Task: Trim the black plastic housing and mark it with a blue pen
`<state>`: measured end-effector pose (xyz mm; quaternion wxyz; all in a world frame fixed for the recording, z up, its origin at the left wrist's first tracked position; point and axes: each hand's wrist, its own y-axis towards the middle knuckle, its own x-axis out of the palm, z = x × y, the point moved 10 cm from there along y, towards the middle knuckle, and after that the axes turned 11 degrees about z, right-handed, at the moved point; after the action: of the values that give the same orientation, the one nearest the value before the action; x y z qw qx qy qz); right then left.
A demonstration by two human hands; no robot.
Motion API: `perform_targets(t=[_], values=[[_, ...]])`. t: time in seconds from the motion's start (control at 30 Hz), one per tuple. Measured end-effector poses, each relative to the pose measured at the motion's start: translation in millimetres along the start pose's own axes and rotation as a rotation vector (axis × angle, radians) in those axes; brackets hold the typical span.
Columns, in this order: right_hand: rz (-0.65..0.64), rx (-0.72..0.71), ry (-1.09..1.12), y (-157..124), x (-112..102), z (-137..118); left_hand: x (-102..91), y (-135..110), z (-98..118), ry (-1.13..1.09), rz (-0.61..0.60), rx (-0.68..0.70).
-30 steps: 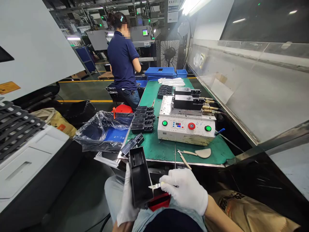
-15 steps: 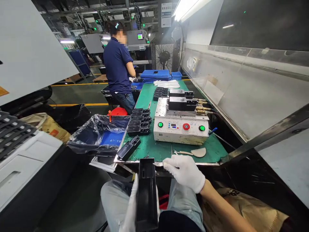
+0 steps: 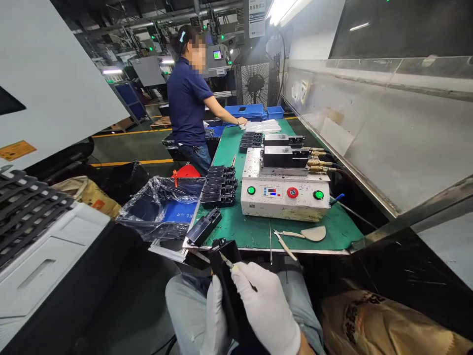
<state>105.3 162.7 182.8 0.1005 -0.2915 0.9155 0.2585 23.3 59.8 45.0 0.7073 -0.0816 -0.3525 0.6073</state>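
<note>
Knife [image 3: 226,261] pinched tight in the fingers of a gloved right hand [image 3: 266,304], blade apparently against the upper end of a black housing [image 3: 230,296], bottom centre of the frame, its side gripped by the left hand [image 3: 215,315]. This piece looks unfinished; similar housings [image 3: 219,188] line the green counter [image 3: 254,232] just left of centre, finished or waiting, an onlooker cannot tell.

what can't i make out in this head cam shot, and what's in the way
All in the head view:
Left hand: some fingers hidden behind the black case.
Black case: partly covered by the right hand.
Small knife: most of its handle hidden in the right hand's grip.
Display on the white machine: figures too small to read.
Brown bag: cut off by the bottom edge.
</note>
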Motion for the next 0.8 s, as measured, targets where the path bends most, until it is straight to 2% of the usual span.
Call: perform_targets(t=[0.13,0.2,0.33,0.5,0.67,0.8], values=[[-0.009,-0.006,-0.021,0,10,7,2.4,-10,26,0.196,0.04,0.193],[-0.023,0.005,-0.014,1,10,8,4.1,-12,30,0.224,0.054,0.223],[-0.036,0.043,0.019,1,9,10,-0.6,-2,16,0.118,0.054,0.146],[-0.022,0.043,0.019,0,10,10,-6.4,7,4,0.092,0.034,0.112],[-0.035,0.026,-0.001,1,12,9,-6.5,6,11,0.107,0.03,0.174],[-0.048,0.025,0.03,2,15,11,-10.4,13,6,0.117,0.019,0.195]])
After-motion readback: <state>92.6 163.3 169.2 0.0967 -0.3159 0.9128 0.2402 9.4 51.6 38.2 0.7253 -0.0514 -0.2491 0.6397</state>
